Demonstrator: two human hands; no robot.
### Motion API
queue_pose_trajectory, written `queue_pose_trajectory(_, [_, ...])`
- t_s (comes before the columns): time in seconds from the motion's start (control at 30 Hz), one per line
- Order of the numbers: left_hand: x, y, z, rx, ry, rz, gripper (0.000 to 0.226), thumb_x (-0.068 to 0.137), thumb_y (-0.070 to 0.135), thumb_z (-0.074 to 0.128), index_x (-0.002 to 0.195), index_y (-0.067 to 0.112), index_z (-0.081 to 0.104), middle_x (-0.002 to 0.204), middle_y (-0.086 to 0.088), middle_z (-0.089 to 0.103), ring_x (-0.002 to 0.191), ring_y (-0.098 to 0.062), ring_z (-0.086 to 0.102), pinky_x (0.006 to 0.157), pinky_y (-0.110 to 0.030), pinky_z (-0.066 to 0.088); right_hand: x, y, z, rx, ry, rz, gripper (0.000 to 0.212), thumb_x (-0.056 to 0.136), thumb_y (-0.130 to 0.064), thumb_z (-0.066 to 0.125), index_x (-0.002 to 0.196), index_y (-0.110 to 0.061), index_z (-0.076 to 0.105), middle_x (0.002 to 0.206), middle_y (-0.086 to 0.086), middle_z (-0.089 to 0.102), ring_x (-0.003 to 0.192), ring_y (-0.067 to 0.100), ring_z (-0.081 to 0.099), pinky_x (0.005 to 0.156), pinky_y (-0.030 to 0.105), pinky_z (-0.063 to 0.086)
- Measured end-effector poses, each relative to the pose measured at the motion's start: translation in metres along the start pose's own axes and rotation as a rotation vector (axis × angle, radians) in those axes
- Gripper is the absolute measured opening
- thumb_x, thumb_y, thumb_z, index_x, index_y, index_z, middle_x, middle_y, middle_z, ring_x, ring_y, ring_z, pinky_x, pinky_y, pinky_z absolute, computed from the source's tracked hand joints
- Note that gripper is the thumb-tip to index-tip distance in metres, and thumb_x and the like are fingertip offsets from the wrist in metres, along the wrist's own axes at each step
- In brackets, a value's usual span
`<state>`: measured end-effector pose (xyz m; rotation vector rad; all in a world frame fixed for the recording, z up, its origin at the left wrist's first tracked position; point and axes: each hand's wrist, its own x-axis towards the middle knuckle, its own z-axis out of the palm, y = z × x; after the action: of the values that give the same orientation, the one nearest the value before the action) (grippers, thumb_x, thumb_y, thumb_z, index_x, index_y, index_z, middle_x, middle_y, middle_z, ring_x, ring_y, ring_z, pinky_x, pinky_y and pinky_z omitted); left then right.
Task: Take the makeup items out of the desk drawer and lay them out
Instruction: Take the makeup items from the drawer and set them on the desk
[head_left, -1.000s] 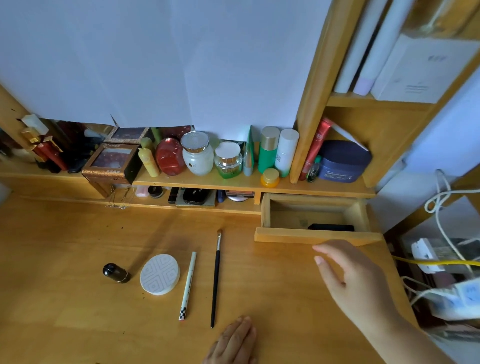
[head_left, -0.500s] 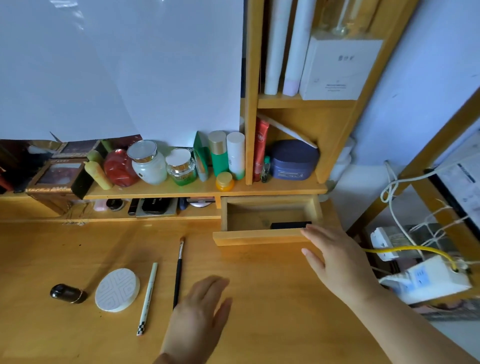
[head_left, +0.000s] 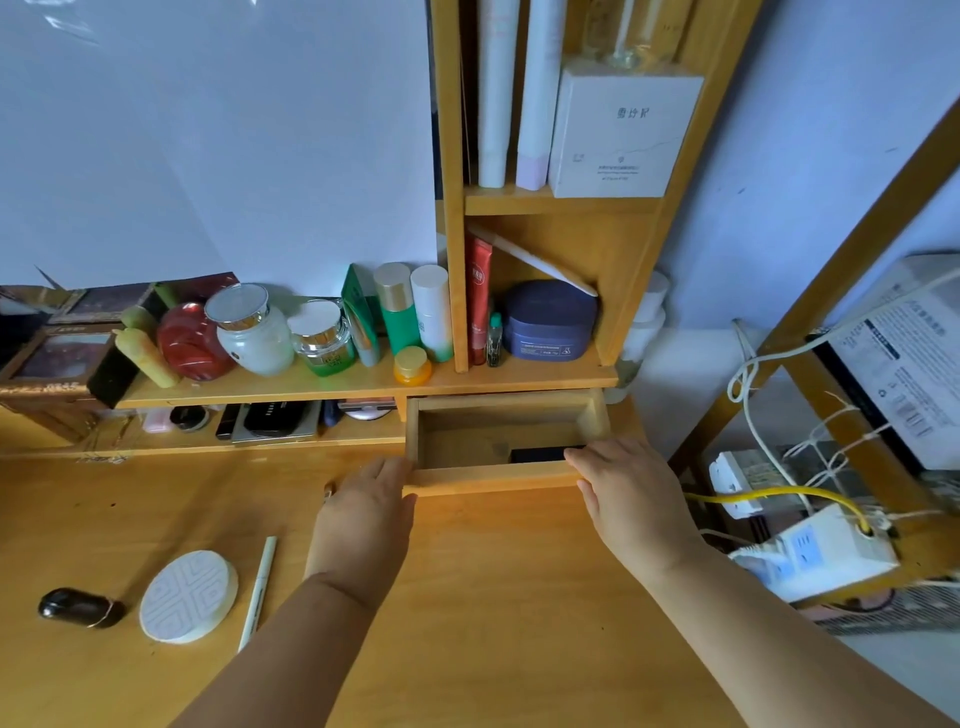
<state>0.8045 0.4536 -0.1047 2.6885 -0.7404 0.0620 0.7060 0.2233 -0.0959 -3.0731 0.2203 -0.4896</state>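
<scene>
At the drawer front, both hands sit with fingers straight and relaxed, holding nothing. Right hand (head_left: 631, 499) rests its fingertips over the right end of the front panel; left hand (head_left: 366, 512) touches the panel's left corner, thumb side against the wood.

Drawer (head_left: 493, 475) stands pulled out under the shelf. 1 black item (head_left: 540, 454) lies inside at the front right, flat, long axis running left to right along the panel, partly hidden by it. It lies just beyond the right hand's fingertips, so that hand is clearly the nearer; the left would have to cross the whole drawer. Likely next move: right hand dips over the panel and lifts it out.

Further out on the desk (head_left: 493, 597), to the left of the left arm, 3 things lie in a row: pen (head_left: 258, 590), round white compact (head_left: 188, 596), small dark bottle (head_left: 78, 607).
</scene>
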Motion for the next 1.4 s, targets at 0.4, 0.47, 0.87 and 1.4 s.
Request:
queue_pose_trajectory(0.4, [-0.019,-0.009,0.002,-0.061,0.081,0.099,0.026,0.066,0.004,0.078,0.074,0.014,0.056,0.061,0.002,0.056,0.044,-0.017,0.051,0.036,-0.028,0.046,-0.019,-0.005,-0.002,-0.004,-0.106,-0.027,0.028,0.055,-0.004,0.083,0.077,-0.015,0.072,0.070,0.000,0.069,0.072,0.020,0.064,0.067,0.031,0.056])
queue_pose_trajectory(0.47, [-0.018,-0.011,0.002,-0.058,0.081,0.113,0.026,0.066,0.004,0.078,0.073,0.014,0.055,0.060,0.002,0.056,0.044,-0.016,0.050,0.036,-0.026,0.045,-0.019,-0.007,-0.005,0.002,-0.132,-0.029,0.024,0.058,-0.007,0.082,0.078,-0.015,0.072,0.072,0.000,0.069,0.074,0.020,0.064,0.069,0.032,0.056])
queue_pose_trajectory(0.87, [-0.020,-0.015,0.002,-0.070,0.065,0.148,0.024,0.065,0.006,0.078,0.070,0.015,0.056,0.059,0.004,0.054,0.044,-0.014,0.048,0.034,-0.026,0.040,0.021,-0.033,-0.007,0.131,-0.694,0.050,0.081,0.087,-0.062,0.037,0.147,-0.016,0.008,0.156,0.006,0.014,0.143,0.022,0.013,0.116,0.036,0.013])
queue_pose_trajectory(1.4, [0.005,-0.014,-0.009,-0.029,-0.022,0.137,0.020,0.070,0.008,0.076,0.075,0.015,0.058,0.061,0.002,0.059,0.046,-0.016,0.053,0.038,-0.028,0.045,0.026,-0.032,-0.006,0.218,-0.115,-0.068,0.036,0.073,-0.034,0.074,0.101,-0.016,0.063,0.085,-0.001,0.072,0.076,0.018,0.068,0.058,0.034,0.057])
